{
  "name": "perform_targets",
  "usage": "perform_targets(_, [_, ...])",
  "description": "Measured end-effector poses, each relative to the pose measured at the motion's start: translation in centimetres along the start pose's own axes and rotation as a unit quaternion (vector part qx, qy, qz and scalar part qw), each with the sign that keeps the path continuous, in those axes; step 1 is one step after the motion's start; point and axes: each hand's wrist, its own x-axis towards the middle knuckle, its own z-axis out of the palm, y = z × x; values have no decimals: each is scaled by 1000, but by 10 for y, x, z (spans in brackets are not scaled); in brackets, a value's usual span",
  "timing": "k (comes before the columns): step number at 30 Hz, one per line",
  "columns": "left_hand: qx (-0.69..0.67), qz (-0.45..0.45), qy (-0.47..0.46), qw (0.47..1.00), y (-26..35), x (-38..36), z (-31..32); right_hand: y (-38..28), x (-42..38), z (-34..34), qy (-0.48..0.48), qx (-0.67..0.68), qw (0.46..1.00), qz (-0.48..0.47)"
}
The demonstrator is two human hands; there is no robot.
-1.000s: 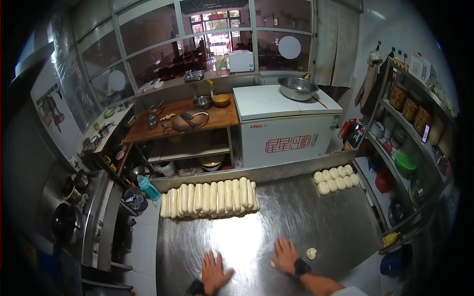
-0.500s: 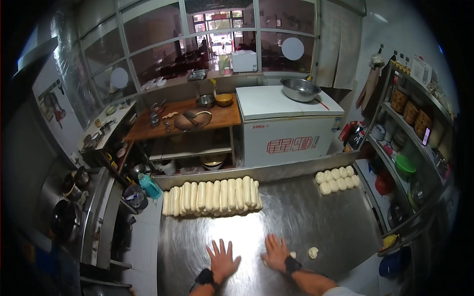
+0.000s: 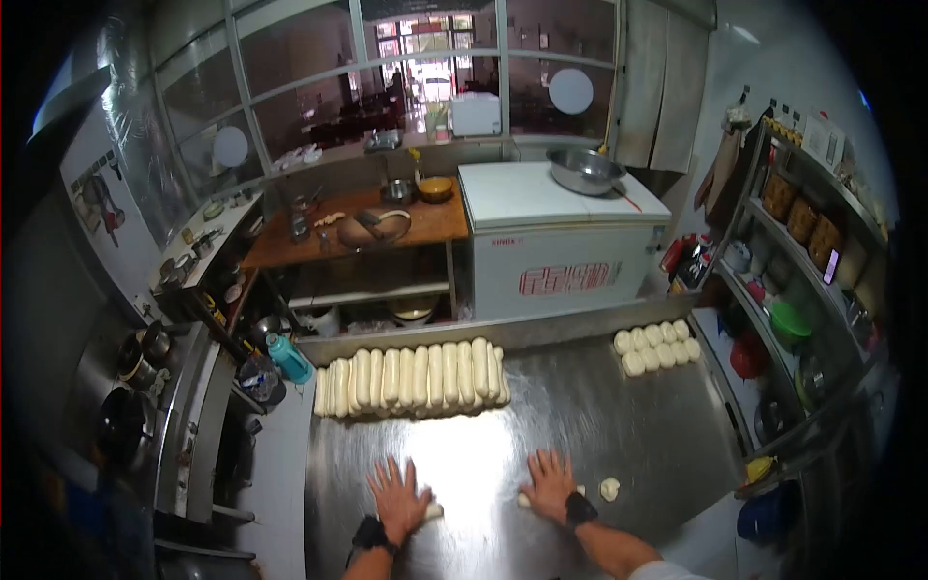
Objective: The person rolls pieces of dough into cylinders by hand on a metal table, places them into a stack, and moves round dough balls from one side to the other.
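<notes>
Under my left hand [image 3: 399, 503] and right hand [image 3: 551, 486], both spread wide, lay dough [image 3: 434, 511], tips showing, the rest hidden.

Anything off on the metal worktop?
Nothing looks spilled or damaged. One odd bit: a small dough lump sits alone on the metal worktop, to the right of the right hand, well apart from the neatly rowed dough balls and the stacked dough rolls. Probably not a fault.
</notes>
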Motion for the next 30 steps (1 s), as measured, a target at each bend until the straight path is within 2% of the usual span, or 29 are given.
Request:
perform_targets(1, [4, -7, 22, 1000, -5, 4, 1, -4, -7, -6, -12, 5, 1000, 4])
perform_targets(3, [9, 12, -27, 1000, 1, -49, -3, -12, -43, -26, -94, -31, 994, -40])
perform_targets(4, [15, 34, -52, 998, 4, -71, -11, -27, -66, -58, -176, -50, 982, -42])
perform_targets(5, [15, 39, -69, 997, 10, -99, -18, -24, -92, -51, -190, -43, 980, -33])
perform_targets(7, [-22, 56, -129, 990, 19, -177, -24, -13, -159, -35, -145, -32, 985, -92])
perform_targets(8, [-16, 70, -130, 989, 14, -191, -14, -11, -162, -38, -110, -36, 987, -108])
perform_targets(11, [-68, 29, -121, 990, 4, -133, -25, 4, -125, -48, -108, 14, 984, -139])
perform_targets(12, [-18, 3, -76, 997, -3, -106, -14, 10, -110, -47, -107, 13, 984, -141])
perform_targets(13, [31, -24, -31, 999, -7, -75, -8, 17, -96, -46, -167, 14, 978, -126])
perform_targets(14, [23, -72, -30, 997, -16, -44, -6, 22, -84, -44, -230, 16, 967, -110])
perform_targets(15, [16, -120, -31, 992, -20, -24, -11, 24, -77, -42, -234, 14, 966, -112])
perform_targets(17, [-1, -129, -33, 991, -16, -20, -19, 30, -57, -39, -273, 56, 957, -82])
perform_targets(19, [-15, -141, -32, 989, -8, -34, -20, 34, -21, -38, -131, 182, 974, 19])
perform_targets(21, [-18, -86, -48, 995, 4, -76, -9, 51, 45, -13, 65, 220, 970, 85])
perform_targets(23, [-10, -34, -57, 998, 23, -106, -20, 58, 123, -35, 149, 278, 942, 113])
perform_targets(25, [-6, -9, -52, 999, 25, -127, -14, 68, 190, -37, 203, 277, 932, 116])
perform_targets(27, [0, 17, -47, 999, 21, -136, -10, 73, 239, -34, 143, 236, 950, 147])
perform_targets(28, [-6, 18, -50, 999, 20, -136, -8, 67, 256, -30, 142, 241, 949, 146])
perform_targets(30, [-9, 13, -58, 998, 20, -134, -4, 45, 279, -15, 56, 207, 963, 162])
